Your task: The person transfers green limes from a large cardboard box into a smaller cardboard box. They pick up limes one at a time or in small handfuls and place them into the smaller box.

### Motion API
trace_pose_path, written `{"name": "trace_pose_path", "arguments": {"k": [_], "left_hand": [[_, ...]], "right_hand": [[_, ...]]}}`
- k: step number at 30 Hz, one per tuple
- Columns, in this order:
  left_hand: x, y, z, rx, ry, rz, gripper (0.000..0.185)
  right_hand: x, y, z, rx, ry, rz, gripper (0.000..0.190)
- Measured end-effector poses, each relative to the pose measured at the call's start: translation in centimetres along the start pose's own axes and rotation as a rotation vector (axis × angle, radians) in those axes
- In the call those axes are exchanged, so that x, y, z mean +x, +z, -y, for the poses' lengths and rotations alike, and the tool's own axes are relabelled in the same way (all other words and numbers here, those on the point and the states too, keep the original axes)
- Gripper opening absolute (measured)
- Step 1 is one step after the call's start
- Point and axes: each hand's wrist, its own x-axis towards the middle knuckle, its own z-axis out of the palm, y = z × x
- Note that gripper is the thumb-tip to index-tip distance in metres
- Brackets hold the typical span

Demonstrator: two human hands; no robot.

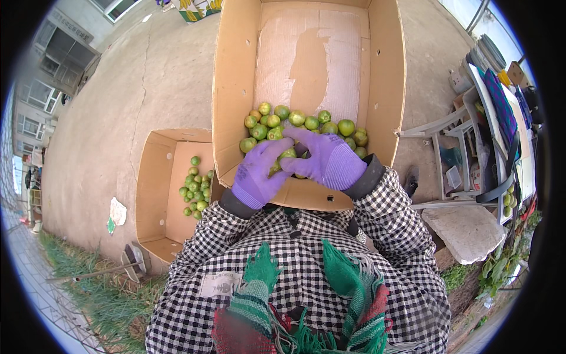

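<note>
Before me stands a large cardboard box (382,88), its near wall close to my jacket. Round green fruits (297,117), some tinged yellow, lie gathered at its near end. Both hands wear purple knitted-cuff gloves and hover over this heap. On the left of it is my left hand (261,172), thumb and fingers curved around the fruits between the hands. My right hand (325,157) reaches in from the other side, thumb and fingers apart, its fingertips close to the left ones. Fruits show in the gap between them; whether either hand grips one is hidden.
Lower left, a second cardboard box (152,190) holds smaller-looking green fruits (194,188). At right stand a grey wooden frame (442,132), a pale stone slab (464,232) and stacked household items. Grass (88,274) borders the concrete ground (97,132); a printed carton (196,9) sits far off.
</note>
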Motion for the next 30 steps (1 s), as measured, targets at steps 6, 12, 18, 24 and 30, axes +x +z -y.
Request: {"name": "trace_pose_path", "arguments": {"k": [6,12,18,24,30], "left_hand": [[-0.7,-0.8,0.1,-0.179,-0.220,-0.283,0.051],[-2.3,-5.0,2.4,-0.394,-0.260,-0.651,0.053],[-6.7,-8.5,15.5,-0.286,-0.467,-0.885,0.049],[-22.7,-6.0,32.2,0.426,-1.044,-0.556,0.053],[-28.8,-3.3,35.1,0.790,-0.956,-0.062,0.069]], "right_hand": [[0.7,-0.4,-1.8,0.125,0.020,-0.138,0.062],[0.3,-0.3,-1.9,0.036,-0.010,-0.126,0.064],[0.2,-0.5,-1.7,0.026,-0.090,-0.167,0.056],[0.8,-0.3,-1.9,0.056,0.010,-0.101,0.056],[0.8,0.2,-2.7,0.080,-0.037,-0.109,0.049]]}}
